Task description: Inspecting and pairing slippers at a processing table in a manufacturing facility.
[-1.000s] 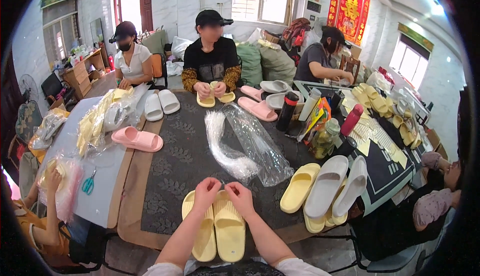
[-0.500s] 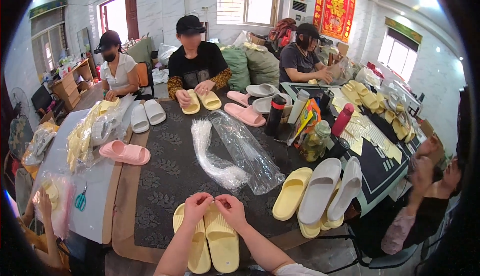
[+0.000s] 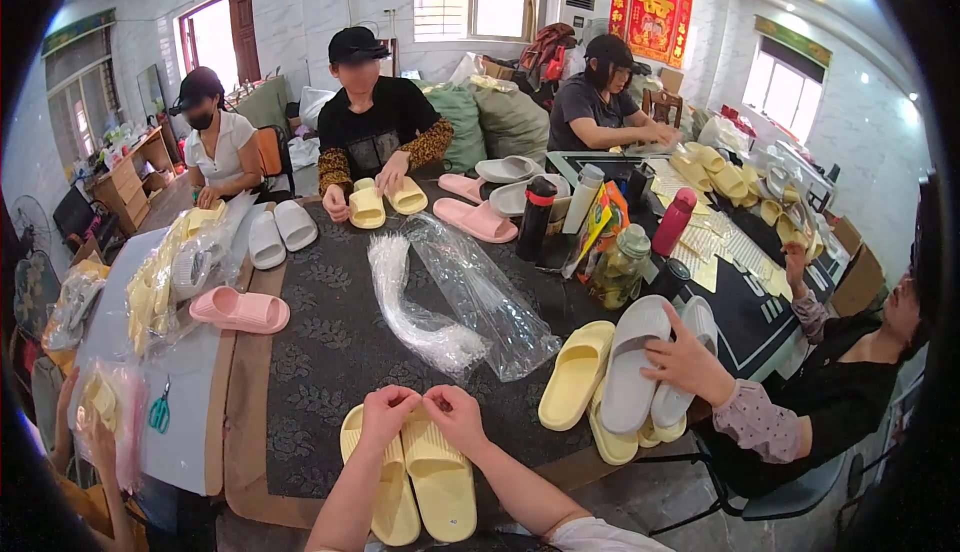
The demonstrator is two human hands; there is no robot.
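Item 1: pair of yellow slippers, side by side at the near edge of the table, heels toward the person, ribbed straps facing up.

Item 2: left hand, over the straps, thumb and fingertips drawn together in a pinch. Item 3: right hand, just beside it, likewise pinched. Whether a thin strand sits between the fingertips (too small to make out here) cannot be told.

Handling, as judged by eye: slippers light, moulded in one soft, springy material; strap likely to flex under pressure and recover, sole somewhat stiffer; matte surface, probably not slippery, hardly fragile. Best hold: both straps together at their adjoining inner sides, or the two soles gripped across the middle.

Item 4: bundle of clear strands, on the dark patterned mat ahead of the hands; apparently thin, slick and easily tangled, best drawn singly from an end. Item 5: clear plastic bag, beside the bundle; flimsy, probably slippery, best taken by an edge.

Item 6: grey slippers, to the right, atop yellow ones, with a co-worker's hand upon them. Item 7: single yellow slipper, just left of these.
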